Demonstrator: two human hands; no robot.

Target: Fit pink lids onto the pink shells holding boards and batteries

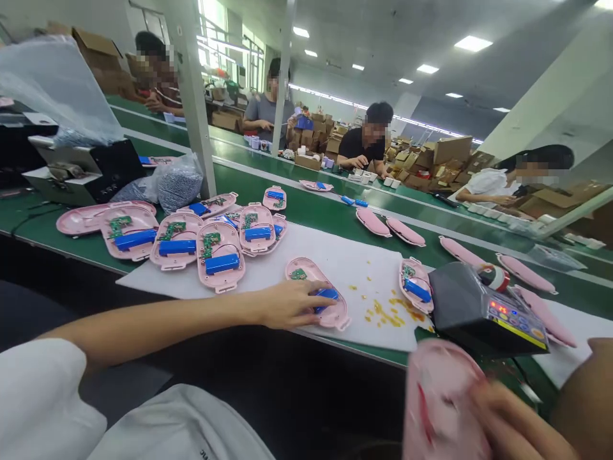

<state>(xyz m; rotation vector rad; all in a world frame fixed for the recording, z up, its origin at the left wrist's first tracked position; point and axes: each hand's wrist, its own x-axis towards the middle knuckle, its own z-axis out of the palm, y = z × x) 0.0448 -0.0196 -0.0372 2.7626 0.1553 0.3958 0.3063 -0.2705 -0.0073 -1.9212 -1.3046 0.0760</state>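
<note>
On the white sheet lies a pink shell [311, 271] with a green circuit board and a blue battery [327, 295]. My left hand [290, 305] rests on this shell, fingers spread over the battery and the shell's near edge. At the lower right, my right hand [514, 415] holds another pink shell [443, 396] by its right side, off the bench; a red strip shows on it, and both are blurred. Another shell with a battery [416, 284] leans by the black machine [479, 306], which has a lit red display.
Several pink shells with boards and batteries [220, 262] are grouped at the left. Amber spots [383, 313] mark the white sheet [354, 255]. Closed pink shells [527, 273] and a tape roll [495, 278] are at the right. A post [194, 96] stands at the left; people sit across the bench.
</note>
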